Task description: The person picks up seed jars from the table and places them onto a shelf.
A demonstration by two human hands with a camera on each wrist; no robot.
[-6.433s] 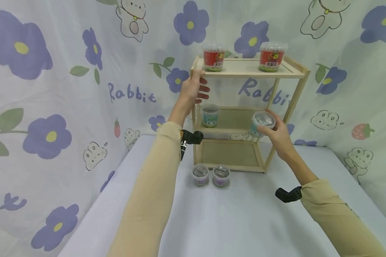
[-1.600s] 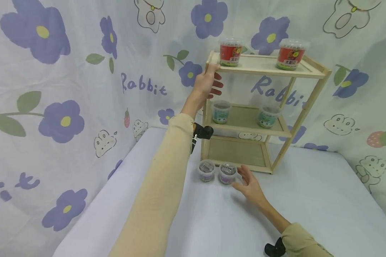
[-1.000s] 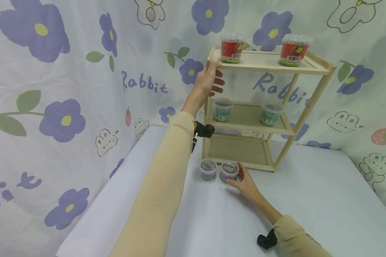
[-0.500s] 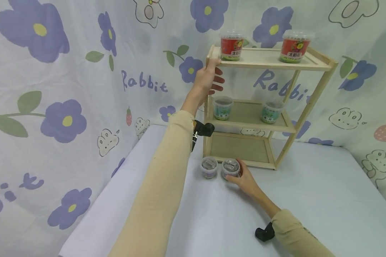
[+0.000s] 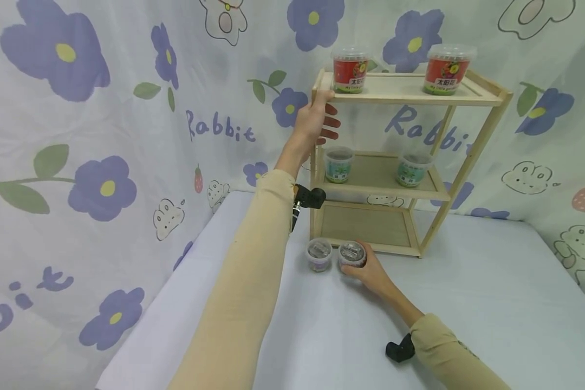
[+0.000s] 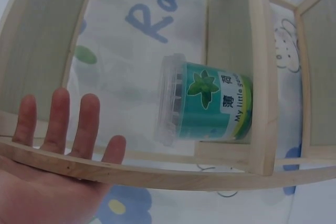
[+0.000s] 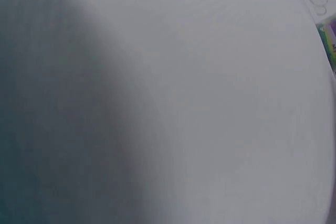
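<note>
My left hand holds the wooden shelf rack at its upper left front corner. The left wrist view shows the fingers passing round behind the post. Down on the table, my right hand grips a small lidded plastic cup, thumb at its front and fingers along its right side. Just left of it stands a matching purple-labelled cup. In the right wrist view, only a sliver of a purple-and-green label shows at the edge; the right hand is out of sight there.
Two red-labelled cups stand on the top board. Two teal-labelled cups are on the middle board. The bottom board lies just behind the gripped cup. A patterned curtain surrounds the white table.
My right hand has left a teal cup on the middle board's right, moved down and taken hold of the right purple-labelled cup. My left hand stays on the rack.
</note>
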